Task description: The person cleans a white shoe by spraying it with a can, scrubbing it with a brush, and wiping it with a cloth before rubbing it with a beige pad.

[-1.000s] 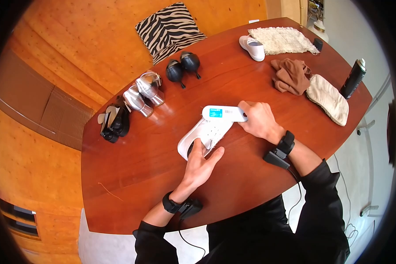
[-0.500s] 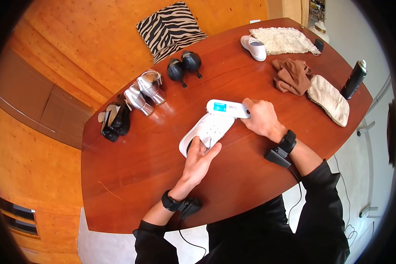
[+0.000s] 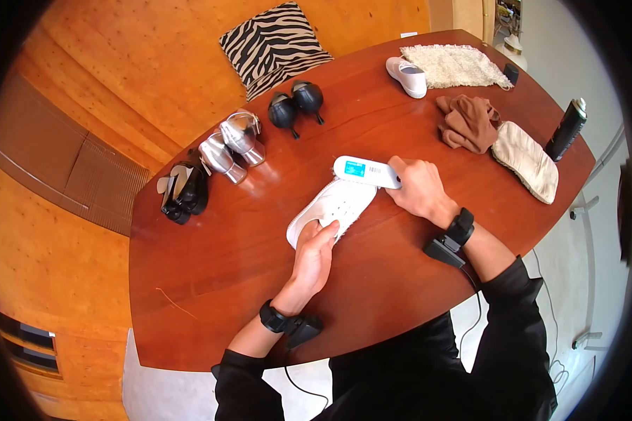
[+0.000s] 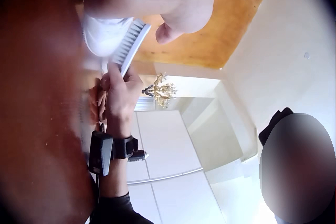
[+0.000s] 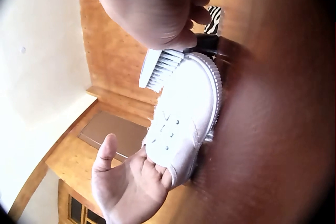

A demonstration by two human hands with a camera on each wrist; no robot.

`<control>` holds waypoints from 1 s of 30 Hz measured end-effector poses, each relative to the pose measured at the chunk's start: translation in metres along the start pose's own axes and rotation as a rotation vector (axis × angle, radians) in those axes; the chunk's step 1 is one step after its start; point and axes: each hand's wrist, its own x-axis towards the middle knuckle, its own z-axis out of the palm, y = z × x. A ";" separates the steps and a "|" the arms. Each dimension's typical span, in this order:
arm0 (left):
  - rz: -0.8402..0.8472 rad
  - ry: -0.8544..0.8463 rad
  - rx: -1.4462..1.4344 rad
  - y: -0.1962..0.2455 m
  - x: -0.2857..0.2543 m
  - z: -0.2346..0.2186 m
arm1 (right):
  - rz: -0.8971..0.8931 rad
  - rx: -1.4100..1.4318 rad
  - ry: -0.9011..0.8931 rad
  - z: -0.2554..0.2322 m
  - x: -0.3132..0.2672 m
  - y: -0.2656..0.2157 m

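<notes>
A white lace-up shoe (image 3: 347, 200) is over the middle of the table, toe pointing away. The fingers of my left hand (image 3: 309, 263) reach into its opening and hold it from inside; their tips are hidden. In the right wrist view the left thumb stands clear of the shoe (image 5: 184, 95). My right hand (image 3: 420, 188) grips one end of a white brush (image 3: 361, 170) with a blue label. The bristles of the brush (image 5: 163, 66) face down against the toe area in the right wrist view.
Black heels (image 3: 295, 109), silver shoes (image 3: 232, 144) and black shoes (image 3: 185, 189) line the far left edge. Another white shoe (image 3: 407, 76), a cream textured cloth (image 3: 456, 65), brown cloth (image 3: 468, 123), a cream pad (image 3: 525, 161) and a black spray can (image 3: 567, 130) are at the right.
The brush has shifted slightly up and right over the toe. The left thumb has drawn in closer to the fingers, and the left hand has turned a little.
</notes>
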 end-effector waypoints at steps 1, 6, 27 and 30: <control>0.004 0.006 -0.004 0.000 0.000 0.000 | 0.002 0.000 0.001 0.000 0.000 0.001; 0.022 0.006 0.017 -0.004 0.000 -0.005 | 0.064 -0.036 0.055 0.000 0.001 0.005; 0.191 0.039 0.905 0.003 -0.010 0.001 | -0.054 0.087 -0.045 -0.004 0.000 -0.001; 0.163 0.043 0.911 0.004 -0.011 0.004 | -0.113 0.142 -0.072 -0.004 -0.001 -0.002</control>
